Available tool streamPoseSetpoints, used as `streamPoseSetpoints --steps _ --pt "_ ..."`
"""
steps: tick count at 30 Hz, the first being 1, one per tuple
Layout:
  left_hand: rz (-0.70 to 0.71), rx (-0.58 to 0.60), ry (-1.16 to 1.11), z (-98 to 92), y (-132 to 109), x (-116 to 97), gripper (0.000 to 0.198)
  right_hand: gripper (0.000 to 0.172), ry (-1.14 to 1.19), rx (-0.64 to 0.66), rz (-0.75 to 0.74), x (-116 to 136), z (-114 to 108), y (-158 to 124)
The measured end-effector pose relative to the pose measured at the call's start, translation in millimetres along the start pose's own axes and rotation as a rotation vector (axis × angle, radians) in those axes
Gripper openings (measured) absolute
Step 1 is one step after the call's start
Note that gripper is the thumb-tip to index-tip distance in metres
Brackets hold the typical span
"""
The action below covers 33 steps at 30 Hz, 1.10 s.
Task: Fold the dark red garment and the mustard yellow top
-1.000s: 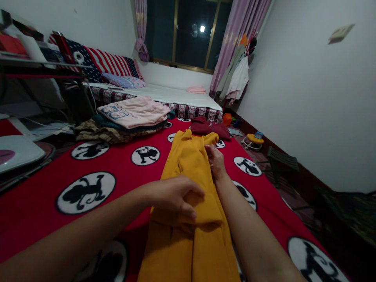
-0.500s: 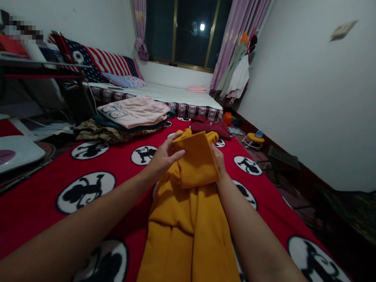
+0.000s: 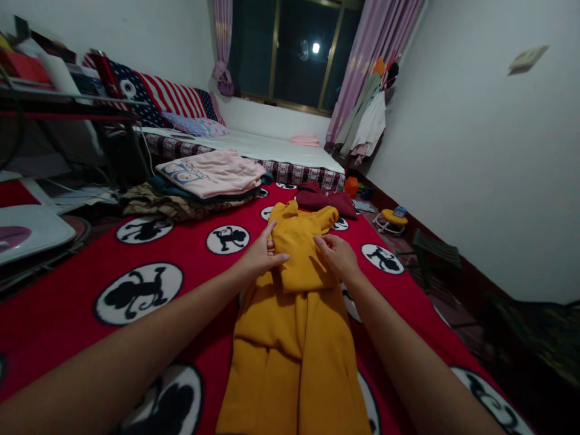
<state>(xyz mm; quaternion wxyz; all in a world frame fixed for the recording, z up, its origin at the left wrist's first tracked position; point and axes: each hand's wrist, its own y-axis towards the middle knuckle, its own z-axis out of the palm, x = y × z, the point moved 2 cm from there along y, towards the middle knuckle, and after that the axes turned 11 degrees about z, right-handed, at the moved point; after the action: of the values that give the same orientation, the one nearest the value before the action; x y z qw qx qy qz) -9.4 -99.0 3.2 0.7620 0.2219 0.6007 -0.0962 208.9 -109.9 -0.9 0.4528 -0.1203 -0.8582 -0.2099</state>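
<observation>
A mustard-yellow garment (image 3: 301,350) lies lengthwise on the red blanket, its near end running out of the bottom of the view. One part of it is folded over on top into a rough rectangle. My left hand (image 3: 260,251) rests at that fold's left edge, thumb spread away from the fingers over the cloth. At the fold's right side is my right hand (image 3: 338,254), fingers loosely bent and the fingertips at the fabric. Neither hand visibly grips the cloth. Beyond the fold lies a dark red folded garment (image 3: 324,198).
The red blanket (image 3: 194,266) has monkey prints in white circles. A stack of clothes topped by a pink shirt (image 3: 217,172) lies at the back left. A bed (image 3: 267,148) stands below the window. Stools, one yellow-topped (image 3: 393,217), line the right wall.
The raised flap of the yellow garment now lies flat. My right hand has come from behind its right edge to on top of it, and my left hand has shifted slightly nearer.
</observation>
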Motion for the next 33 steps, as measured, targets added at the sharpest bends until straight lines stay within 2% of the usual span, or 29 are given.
streamPoseSetpoints --steps 4,6,9,12,14,16,19,21,25,27,29,31,33 --pt "-0.053 -0.003 -0.073 9.5 -4.4 3.0 0.126 0.026 0.064 0.424 0.12 5.5 -3.4 -28.5" --pt "-0.119 0.029 -0.075 16.1 -10.2 2.3 0.13 0.026 0.184 0.522 0.2 10.8 -10.9 -43.9" --pt "-0.192 0.135 -0.095 26.0 -24.3 -3.8 0.131 0.029 0.391 0.488 0.272 20.9 -30.5 -69.5" --pt "-0.154 0.345 -0.065 31.8 -44.9 -15.5 0.108 0.033 0.519 0.523 0.29 23.1 -45.2 -101.5" --pt "-0.117 0.514 0.084 31.0 -60.2 -21.8 0.081 0.039 0.558 0.591 0.322 16.4 -46.7 -123.8" --pt "-0.093 0.624 0.315 26.3 -72.5 -24.4 0.06 0.05 0.576 0.622 0.378 5.1 -43.3 -142.4" --pt "-0.058 0.651 0.592 17.1 -80.8 -25.6 0.047 0.069 0.573 0.554 0.423 -9.2 -36.8 -157.7" --pt "-0.031 0.657 0.676 13.3 -81.0 -28.3 0.045 0.068 0.53 0.516 0.395 -10.7 -35.1 -160.3" --pt "0.035 0.697 0.845 13.3 -75.7 -38.7 0.032 0.024 0.239 0.537 0.223 4.6 -39.9 -155.4" --pt "0.1 0.634 1.0 15.3 -68.7 -42.3 0.025 0.013 0.074 0.571 0.15 13.5 -43.5 -147.0" --pt "0.185 0.518 1.135 17.8 -56.9 -41.6 0.024 0.012 -0.051 0.555 0.099 18.0 -45.8 -130.6" --pt "0.26 0.401 1.184 20.0 -40.2 -34.6 0.025 0.011 -0.102 0.423 0.054 16.5 -46.7 -104.1" --pt "0.33 0.315 1.14 22.1 -20.0 -22.4 0.028 0.013 -0.054 0.246 0.062 8.7 -45.9 -69.9"
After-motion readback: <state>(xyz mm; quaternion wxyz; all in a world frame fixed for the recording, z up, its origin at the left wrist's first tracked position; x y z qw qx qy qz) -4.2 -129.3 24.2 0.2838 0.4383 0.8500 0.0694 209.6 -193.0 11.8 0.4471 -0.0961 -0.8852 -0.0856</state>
